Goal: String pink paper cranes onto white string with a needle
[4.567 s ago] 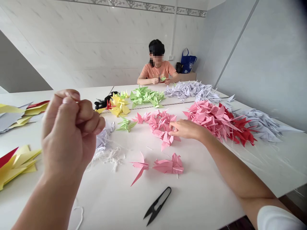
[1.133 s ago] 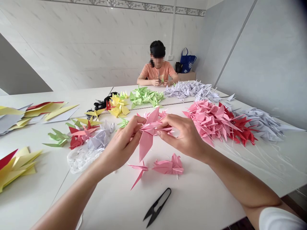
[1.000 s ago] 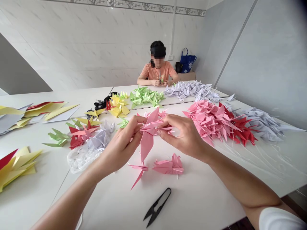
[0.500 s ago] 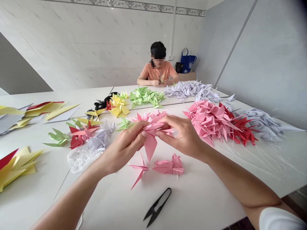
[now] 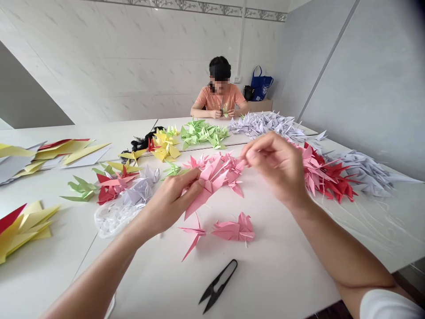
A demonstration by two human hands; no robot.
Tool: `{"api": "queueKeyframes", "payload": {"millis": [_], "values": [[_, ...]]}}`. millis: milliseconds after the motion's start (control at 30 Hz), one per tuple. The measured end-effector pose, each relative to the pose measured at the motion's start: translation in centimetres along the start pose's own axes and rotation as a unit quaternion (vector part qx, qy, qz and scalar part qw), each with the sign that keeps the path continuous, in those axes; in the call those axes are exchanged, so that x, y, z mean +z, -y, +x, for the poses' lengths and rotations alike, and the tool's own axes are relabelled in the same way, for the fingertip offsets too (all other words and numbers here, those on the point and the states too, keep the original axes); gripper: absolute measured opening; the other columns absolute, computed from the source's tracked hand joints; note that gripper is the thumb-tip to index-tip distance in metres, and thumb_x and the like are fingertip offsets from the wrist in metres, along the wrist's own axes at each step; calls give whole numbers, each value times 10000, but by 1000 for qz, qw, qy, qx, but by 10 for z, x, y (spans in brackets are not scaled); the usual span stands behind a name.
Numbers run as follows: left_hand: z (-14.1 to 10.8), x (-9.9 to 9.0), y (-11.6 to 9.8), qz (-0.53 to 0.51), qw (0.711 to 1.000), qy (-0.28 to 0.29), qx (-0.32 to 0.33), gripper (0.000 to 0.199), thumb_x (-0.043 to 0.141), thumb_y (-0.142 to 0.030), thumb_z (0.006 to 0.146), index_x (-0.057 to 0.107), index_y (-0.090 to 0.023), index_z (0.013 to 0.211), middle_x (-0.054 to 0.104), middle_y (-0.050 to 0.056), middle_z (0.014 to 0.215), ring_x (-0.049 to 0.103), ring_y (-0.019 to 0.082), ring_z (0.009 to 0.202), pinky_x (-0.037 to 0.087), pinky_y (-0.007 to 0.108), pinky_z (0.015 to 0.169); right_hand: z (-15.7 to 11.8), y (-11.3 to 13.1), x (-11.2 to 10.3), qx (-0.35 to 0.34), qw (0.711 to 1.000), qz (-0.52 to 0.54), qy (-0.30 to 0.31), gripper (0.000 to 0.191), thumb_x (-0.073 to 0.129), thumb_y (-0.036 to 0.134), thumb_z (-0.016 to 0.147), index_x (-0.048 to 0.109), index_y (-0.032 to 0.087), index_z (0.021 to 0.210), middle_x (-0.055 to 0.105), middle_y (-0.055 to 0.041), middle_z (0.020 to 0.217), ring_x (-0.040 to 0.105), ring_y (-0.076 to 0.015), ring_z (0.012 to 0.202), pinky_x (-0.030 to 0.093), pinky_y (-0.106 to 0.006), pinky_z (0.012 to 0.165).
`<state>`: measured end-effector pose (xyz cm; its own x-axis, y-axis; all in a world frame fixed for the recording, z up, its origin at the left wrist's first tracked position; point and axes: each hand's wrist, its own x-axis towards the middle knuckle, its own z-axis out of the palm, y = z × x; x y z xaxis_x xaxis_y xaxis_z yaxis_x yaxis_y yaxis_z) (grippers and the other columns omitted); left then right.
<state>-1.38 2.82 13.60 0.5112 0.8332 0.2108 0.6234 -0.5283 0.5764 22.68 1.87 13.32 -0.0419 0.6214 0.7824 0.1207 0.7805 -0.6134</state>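
My left hand pinches a pink paper crane between thumb and fingers above the table. My right hand is raised to its right, apart from the crane. Its thumb and fingertips are pinched together; whatever they hold is too fine to make out. Behind the held crane lies a small group of pink cranes. Below my hands, a string of pink cranes rests on the table, one with its wings spread. Closer to me lie black thread snips.
Pink, red and white cranes are heaped at right, with loose white threads. Green cranes lie further back. At left are a bundle of white string and folded yellow paper. A person sits opposite.
My right hand has left the crane and moved right and up, fingers pinched. My left hand keeps hold of the crane, which has turned. The snips and the string of cranes stay put.
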Motion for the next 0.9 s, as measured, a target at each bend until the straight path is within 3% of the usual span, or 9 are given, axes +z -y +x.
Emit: {"api": "queueKeyframes", "payload": {"millis": [167,267,400,567,733,900], "values": [[5,1,12,-12,999,33,-6,374,365,-444,1047,396,-215,753,393,-26,696,347,143,632,290,278,583,15,3,-29,30,984,77,-157,163,656,261,959,564,243,825,736,1,876,649,-114,603,556,-269,577],[10,6,21,-13,998,63,9,368,344,-442,1053,450,-215,783,468,-6,756,408,159,683,333,281,624,22,6,-45,17,969,132,-208,140,610,180,955,583,238,831,748,8,876,651,-91,604,552,-225,569],[14,14,27,-11,996,85,18,367,359,-445,1048,517,-212,812,545,8,799,465,163,694,363,284,637,25,11,-54,10,957,172,-233,162,573,126,953,602,222,827,749,11,870,675,-65,653,581,-184,621],[17,18,40,-9,995,104,4,321,367,-433,1044,616,-251,1134,672,54,1150,617,222,1025,460,308,832,25,21,-54,6,960,172,-219,220,507,142,997,605,224,817,757,12,958,746,-57,806,627,-171,698],[23,23,74,134,989,60,-5,354,308,-400,1037,585,-238,1186,654,89,1221,637,262,1074,489,383,900,23,30,-58,-30,962,142,-233,227,513,187,1007,626,242,819,747,40,1027,757,-71,958,626,-207,828],[29,32,116,192,980,27,-42,399,404,-345,966,559,-191,1300,607,178,1325,631,349,1120,470,507,977,23,33,-59,-90,957,81,-264,322,458,206,1049,679,277,825,753,77,1035,748,-69,989,596,-231,854]]}}
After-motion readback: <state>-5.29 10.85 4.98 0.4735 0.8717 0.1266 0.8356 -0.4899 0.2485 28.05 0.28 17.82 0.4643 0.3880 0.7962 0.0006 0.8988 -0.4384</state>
